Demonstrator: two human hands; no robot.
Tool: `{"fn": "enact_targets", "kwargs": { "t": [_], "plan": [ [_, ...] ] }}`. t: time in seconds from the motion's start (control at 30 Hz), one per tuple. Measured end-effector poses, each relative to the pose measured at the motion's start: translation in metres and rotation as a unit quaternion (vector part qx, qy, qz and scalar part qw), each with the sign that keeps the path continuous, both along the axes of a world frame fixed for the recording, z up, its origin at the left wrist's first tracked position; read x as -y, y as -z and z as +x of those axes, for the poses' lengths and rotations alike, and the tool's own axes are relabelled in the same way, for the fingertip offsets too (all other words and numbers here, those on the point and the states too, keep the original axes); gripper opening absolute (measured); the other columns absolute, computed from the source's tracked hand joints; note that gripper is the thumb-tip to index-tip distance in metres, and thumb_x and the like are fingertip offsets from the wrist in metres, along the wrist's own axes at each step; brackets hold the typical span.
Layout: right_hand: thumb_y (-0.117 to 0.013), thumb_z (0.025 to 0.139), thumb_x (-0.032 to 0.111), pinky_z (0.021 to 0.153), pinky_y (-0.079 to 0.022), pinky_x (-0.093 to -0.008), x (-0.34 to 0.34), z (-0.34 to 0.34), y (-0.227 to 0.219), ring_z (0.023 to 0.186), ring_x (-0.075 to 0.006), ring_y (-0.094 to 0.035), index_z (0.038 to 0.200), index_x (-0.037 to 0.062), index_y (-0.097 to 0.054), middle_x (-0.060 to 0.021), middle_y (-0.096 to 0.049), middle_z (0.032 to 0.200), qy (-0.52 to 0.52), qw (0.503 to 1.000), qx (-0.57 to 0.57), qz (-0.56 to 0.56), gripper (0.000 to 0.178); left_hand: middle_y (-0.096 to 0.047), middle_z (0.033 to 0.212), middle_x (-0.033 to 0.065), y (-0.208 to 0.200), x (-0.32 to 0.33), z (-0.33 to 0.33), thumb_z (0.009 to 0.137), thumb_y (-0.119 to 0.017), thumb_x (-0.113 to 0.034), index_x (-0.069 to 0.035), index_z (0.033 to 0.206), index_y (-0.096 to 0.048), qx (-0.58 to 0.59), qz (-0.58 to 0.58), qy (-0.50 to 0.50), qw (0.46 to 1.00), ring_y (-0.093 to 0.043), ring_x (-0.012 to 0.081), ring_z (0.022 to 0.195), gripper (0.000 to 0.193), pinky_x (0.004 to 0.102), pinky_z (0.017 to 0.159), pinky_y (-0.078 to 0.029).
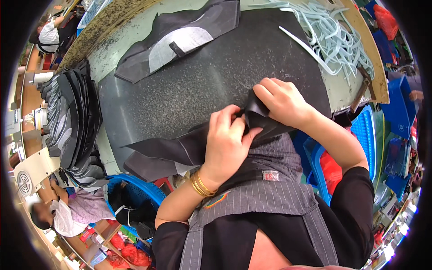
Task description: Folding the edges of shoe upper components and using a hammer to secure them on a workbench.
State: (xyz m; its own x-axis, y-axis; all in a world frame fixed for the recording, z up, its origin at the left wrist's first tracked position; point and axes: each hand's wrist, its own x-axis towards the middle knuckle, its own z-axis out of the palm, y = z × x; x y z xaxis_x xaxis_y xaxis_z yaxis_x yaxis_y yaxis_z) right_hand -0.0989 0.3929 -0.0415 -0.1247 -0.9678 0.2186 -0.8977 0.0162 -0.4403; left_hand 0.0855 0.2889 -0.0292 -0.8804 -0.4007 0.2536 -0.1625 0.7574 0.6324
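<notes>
A black sheet of pliable material (164, 149) lies along the near edge of a dark work board (193, 96), just in front of a worker's striped apron (279, 193). Its long axis runs left to right, rising slightly toward the right; one tapered end points left, while the other end is bunched and folded upward between two bare hands.

The hands cover much of that folded end, and whether the grey-black layer (146, 165) beneath the left portion belongs to the same piece cannot be told. The right thumb is hidden, and dark material against the dark board makes the far edge hard to trace.

The left hand (228, 137) pinches the material, fingers bent and thumb extended to the right, its forearm angled up from the lower left with gold bangles (201, 185) at the wrist. The right hand (282, 102), slightly farther from the body, grasps the raised fold with curled fingers, knuckles up, its forearm slanting in from the lower right and the elbow bent beside a blue basket (365, 135).
</notes>
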Motion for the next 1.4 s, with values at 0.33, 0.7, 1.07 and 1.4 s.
{"fn": "enact_targets", "kwargs": {
  "t": [0.33, 0.7, 1.07, 1.4],
  "plan": [
    [-0.078, 0.078, 0.02, 0.081, -0.052, -0.0374, -0.028, 0.056, -0.001, 0.093, -0.0268, -0.06, 0.115, -0.0015, -0.064, -0.0144, -0.062, 0.117, -0.021, 0.992, -0.003, -0.127, 0.046, -0.056, 0.071, 0.0265, -0.017, 0.019, -0.009, 0.102, -0.055, -0.019, 0.002, 0.089, -0.05, 0.042, 0.202, -0.119, 0.971, -0.056, 0.0501, 0.071, 0.026, 0.0516, 0.058, -0.042],
    [-0.073, 0.082, 0.028, 0.099, -0.047, -0.0383, -0.028, 0.061, 0.003, 0.108, -0.0319, -0.058, 0.118, -0.0079, -0.065, -0.0182, -0.062, 0.126, 0.058, 0.997, -0.019, -0.056, 0.051, -0.069, 0.09, 0.0208, -0.011, 0.015, -0.006, 0.1, -0.057, -0.017, -0.001, 0.106, -0.066, 0.024, 0.199, -0.073, 0.977, -0.064, 0.0423, 0.083, 0.019, 0.0474, 0.074, -0.051],
    [-0.065, 0.096, 0.024, 0.081, -0.049, -0.0258, -0.008, 0.0, -0.021, 0.089, -0.0114, -0.063, 0.105, 0.0001, -0.055, -0.0103, -0.067, 0.093, 0.256, 0.788, 0.559, 0.041, 0.027, -0.065, 0.123, 0.0147, 0.01, -0.016, 0.006, 0.077, -0.063, -0.006, 0.006, 0.117, -0.066, 0.013, -0.259, 0.054, 0.964, -0.059, 0.0264, 0.101, 0.042, 0.0366, 0.085, -0.053],
    [-0.074, 0.084, 0.007, 0.07, -0.054, -0.0338, 0.004, 0.001, -0.005, 0.077, -0.0268, -0.067, 0.103, 0.0023, -0.052, -0.0115, -0.063, 0.082, 0.212, 0.948, 0.236, 0.012, 0.029, -0.056, 0.142, 0.0038, 0.007, -0.019, -0.006, 0.078, -0.074, -0.028, -0.012, 0.135, -0.061, 0.094, -0.195, 0.053, 0.975, -0.052, 0.0249, 0.095, 0.06, 0.033, 0.074, -0.051]
  ]
}}
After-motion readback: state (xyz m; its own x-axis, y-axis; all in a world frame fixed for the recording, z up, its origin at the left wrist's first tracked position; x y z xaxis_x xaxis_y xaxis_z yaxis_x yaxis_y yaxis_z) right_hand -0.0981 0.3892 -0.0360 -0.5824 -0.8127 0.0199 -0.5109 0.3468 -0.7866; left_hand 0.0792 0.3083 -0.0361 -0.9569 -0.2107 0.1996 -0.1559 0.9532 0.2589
